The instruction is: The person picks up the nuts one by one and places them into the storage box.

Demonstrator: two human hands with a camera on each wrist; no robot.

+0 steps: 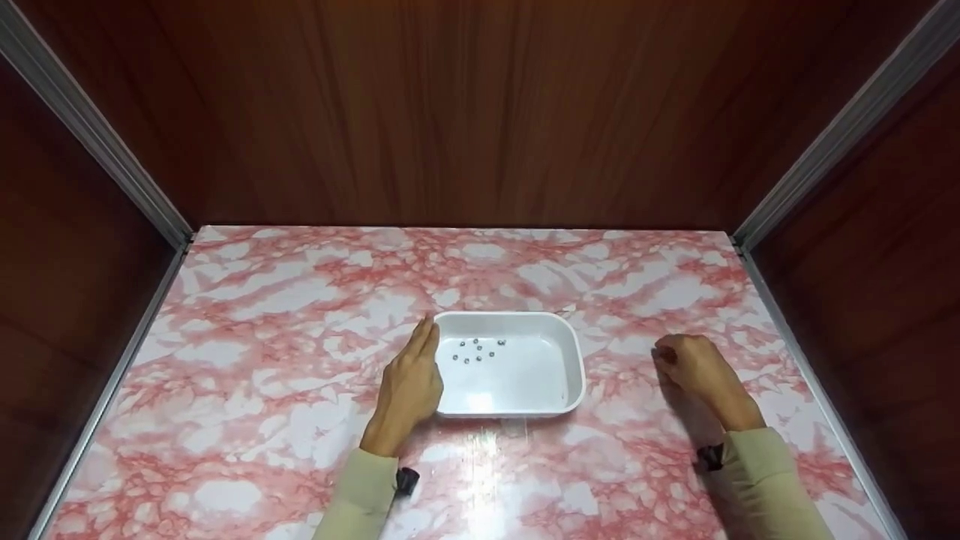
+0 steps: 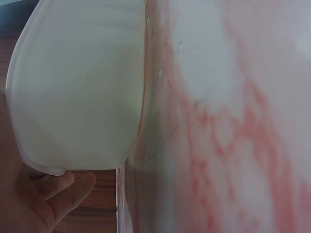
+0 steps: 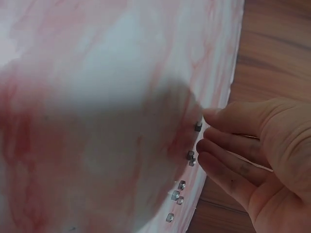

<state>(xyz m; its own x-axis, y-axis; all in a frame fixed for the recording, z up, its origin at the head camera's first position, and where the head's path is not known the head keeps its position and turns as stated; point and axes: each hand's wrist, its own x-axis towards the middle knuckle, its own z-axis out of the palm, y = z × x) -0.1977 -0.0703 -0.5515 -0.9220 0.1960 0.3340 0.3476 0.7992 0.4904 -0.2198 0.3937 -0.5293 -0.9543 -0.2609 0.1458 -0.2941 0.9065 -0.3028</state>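
A white rectangular tray [image 1: 525,414] sits near the table's middle, with several small metal nuts [image 1: 478,348] loose in its left half. My left hand [image 1: 409,375] lies along the tray's left wall, its fingers extended and touching the rim. In the left wrist view, two fingertips [image 2: 80,191] show by the tray's end; the thumb is hidden. My right hand [image 1: 694,367] is low over the table, right of the tray. In the right wrist view, its thumb and fingers point at a small metal nut [image 3: 198,126] close to the fingertips. More nuts [image 3: 175,195] lie beside it on the table.
The pink-and-white marbled table [image 1: 262,420] is bounded by a dark wood-grain back panel [image 1: 465,112] and side panels with metal edge strips [image 1: 847,112]. A dark strap [image 1: 407,481] shows at my left wrist, another [image 1: 710,457] at my right.
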